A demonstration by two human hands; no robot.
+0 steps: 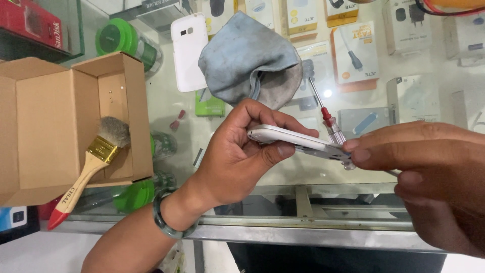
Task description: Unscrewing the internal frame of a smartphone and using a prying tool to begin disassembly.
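Note:
My left hand (237, 151) grips a white mobile phone body (283, 137) edge-on over a glass counter, thumb along its underside. My right hand (429, 172) pinches the phone's right end with its fingertips. A small screwdriver (328, 124) with a red and clear handle lies on the glass just behind the phone, its thin shaft pointing up-left toward a crumpled grey cloth (250, 60). A green bangle sits on my left wrist.
An open cardboard box (45, 126) stands at the left, with a wooden-handled paintbrush (93, 162) leaning over its edge. A white phone back cover (188, 50) lies by the cloth. Packaged accessories show under the glass counter (303, 177), whose metal edge runs along the front.

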